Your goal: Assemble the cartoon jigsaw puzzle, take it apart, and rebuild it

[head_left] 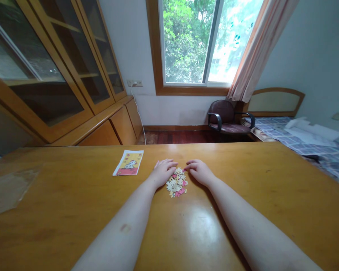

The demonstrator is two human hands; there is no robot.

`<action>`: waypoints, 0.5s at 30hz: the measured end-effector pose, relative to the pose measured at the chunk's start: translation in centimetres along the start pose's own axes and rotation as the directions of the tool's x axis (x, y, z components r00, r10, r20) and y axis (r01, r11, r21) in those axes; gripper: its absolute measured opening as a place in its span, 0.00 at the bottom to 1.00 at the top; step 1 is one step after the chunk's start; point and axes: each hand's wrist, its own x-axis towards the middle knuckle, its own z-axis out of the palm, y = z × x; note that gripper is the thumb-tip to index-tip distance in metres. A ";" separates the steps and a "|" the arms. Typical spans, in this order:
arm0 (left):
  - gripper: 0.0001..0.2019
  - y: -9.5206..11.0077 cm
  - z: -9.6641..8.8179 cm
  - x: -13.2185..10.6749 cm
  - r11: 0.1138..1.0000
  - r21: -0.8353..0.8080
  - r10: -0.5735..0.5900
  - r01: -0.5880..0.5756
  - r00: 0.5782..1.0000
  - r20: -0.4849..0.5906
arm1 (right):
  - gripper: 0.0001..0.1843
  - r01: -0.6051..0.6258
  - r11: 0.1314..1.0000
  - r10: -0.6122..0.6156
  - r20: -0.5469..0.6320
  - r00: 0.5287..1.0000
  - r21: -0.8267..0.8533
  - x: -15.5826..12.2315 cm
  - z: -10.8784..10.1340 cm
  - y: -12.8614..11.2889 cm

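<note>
Toward the table's (73,210) far edge, 1 heap of puzzle pieces (175,183) lies between the left hand (163,174), loosely spread, and the curled right hand (200,173), whether gripping a piece I cannot tell.

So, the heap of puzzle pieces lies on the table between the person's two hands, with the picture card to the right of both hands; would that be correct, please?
Not quite: the head view shows the picture card to the left of both the left hand and the right hand. The puzzle pieces do lie between them on the table.
</note>
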 end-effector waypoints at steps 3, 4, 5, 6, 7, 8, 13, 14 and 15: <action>0.22 0.4 0.0 -0.2 0.998 0.052 0.032 -0.037 0.995 0.098 | 0.16 -0.029 0.999 0.028 -0.030 0.999 -0.034 -0.1 0.0 0.1; 0.23 0.6 0.0 -0.3 0.997 0.065 0.040 -0.048 0.992 0.119 | 0.16 -0.031 0.999 0.029 -0.047 0.998 -0.042 -0.1 0.0 0.1; 0.23 0.7 0.0 -0.3 0.996 0.077 0.042 -0.052 0.990 0.132 | 0.16 -0.025 0.999 0.022 -0.059 0.998 -0.048 -0.1 0.0 0.0; 0.24 0.8 0.0 -0.4 0.995 0.086 0.040 -0.053 0.989 0.141 | 0.17 -0.010 0.999 0.006 -0.060 0.998 -0.053 -0.1 0.0 0.0; 0.24 0.8 0.1 -0.4 0.995 0.092 0.036 -0.050 0.989 0.144 | 0.17 0.010 0.998 -0.013 -0.050 0.999 -0.059 -0.1 0.0 0.0; 0.24 0.9 0.1 -0.4 0.995 0.094 0.032 -0.046 0.989 0.145 | 0.17 0.030 0.997 -0.032 -0.029 0.999 -0.068 -0.2 0.0 0.0; 0.22 0.7 0.2 -0.3 0.996 0.083 0.029 -0.041 0.990 0.137 | 0.16 -0.028 0.983 0.023 -0.028 0.999 -0.183 -0.1 0.0 -0.2; 0.21 0.7 0.2 -0.3 0.996 0.083 0.033 -0.044 0.990 0.136 | 0.16 -0.058 0.977 0.050 -0.045 0.998 -0.203 -0.1 -0.1 -0.2; 0.21 0.7 0.2 -0.3 0.995 0.084 0.035 -0.047 0.991 0.131 | 0.16 -0.083 0.973 0.072 -0.059 0.996 -0.217 -0.1 -0.1 -0.3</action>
